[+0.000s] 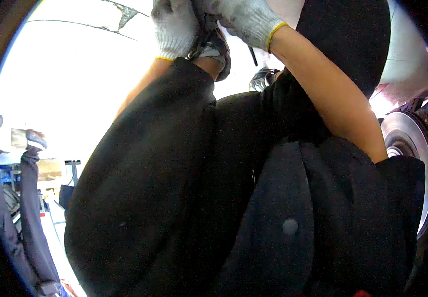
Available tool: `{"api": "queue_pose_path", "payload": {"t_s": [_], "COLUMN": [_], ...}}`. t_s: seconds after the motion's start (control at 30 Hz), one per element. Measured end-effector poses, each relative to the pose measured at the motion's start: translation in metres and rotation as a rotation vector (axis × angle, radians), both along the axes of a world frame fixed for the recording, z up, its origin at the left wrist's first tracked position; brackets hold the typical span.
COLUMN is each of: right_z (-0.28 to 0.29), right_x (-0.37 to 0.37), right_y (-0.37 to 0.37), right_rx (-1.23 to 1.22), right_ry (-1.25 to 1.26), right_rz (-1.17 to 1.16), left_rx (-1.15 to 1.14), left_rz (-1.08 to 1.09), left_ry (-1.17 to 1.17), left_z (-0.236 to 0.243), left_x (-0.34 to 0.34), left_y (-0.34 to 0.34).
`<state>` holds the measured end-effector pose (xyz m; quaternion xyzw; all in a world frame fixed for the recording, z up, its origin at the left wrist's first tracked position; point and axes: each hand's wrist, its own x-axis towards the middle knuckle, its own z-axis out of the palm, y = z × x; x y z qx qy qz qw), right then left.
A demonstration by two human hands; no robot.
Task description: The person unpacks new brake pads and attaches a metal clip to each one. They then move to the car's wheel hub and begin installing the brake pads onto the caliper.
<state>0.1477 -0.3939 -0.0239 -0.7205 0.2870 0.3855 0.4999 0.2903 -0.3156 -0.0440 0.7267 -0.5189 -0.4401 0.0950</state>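
Both my hands, in white knit gloves with yellow cuff edges, are close together at the top edge, above my shoe. My left hand is curled, its fingertips partly cut off by the frame. My right hand reaches across from the right, its fingers bent in toward the left one. Between them shows a small dark object, pressed close to both gloves; its kind cannot be made out. Just below the gloves is my grey and black shoe.
On the right stands a shiny brake disc on its hub, close to my right elbow. My bent legs in black trousers fill the middle. A second shoe is farther right. At far left a person's grey-trousered legs stand near shelves.
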Motion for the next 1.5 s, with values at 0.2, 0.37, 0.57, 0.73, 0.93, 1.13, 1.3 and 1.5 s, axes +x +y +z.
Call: {"api": "queue_pose_path", "payload": {"t_s": [0.2,0.37,0.57,0.73,0.93,1.13,1.3,1.5], "right_z": [-0.012,-0.01,0.035,0.051,0.067,0.061,0.039,0.031], "right_x": [-0.011,-0.013,-0.001,-0.007,-0.017,-0.019,-0.021,-0.053], "right_y": [0.014,0.028,0.0,-0.003,0.0,0.007,0.019,0.055], "right_rx": [0.29,0.204,-0.123,-0.337,-0.263,-0.175,0.105,0.39], "right_ry": [0.015,-0.029,-0.279,-0.572,-0.863,-0.984,-1.231,-1.045], "right_rz": [-1.106,-1.223,-1.013,-0.879,-0.856,-0.893,-1.062,-1.074], "left_rx": [0.136,0.305,0.05,0.045,-0.16,-0.191,-0.196,-0.303], "left_rz": [0.459,0.748,0.642,0.562,0.344,0.347,0.374,0.333], "left_ry": [0.301,0.595,0.792,0.813,0.797,0.806,0.809,0.845], "left_z": [0.004,0.033,0.057,0.093,0.1,0.104,0.1,0.093], "left_x": [-0.007,-0.004,0.019,0.035,0.04,0.045,0.045,0.046], "left_y": [-0.005,-0.016,-0.014,-0.022,-0.002,-0.004,-0.004,-0.006]}}
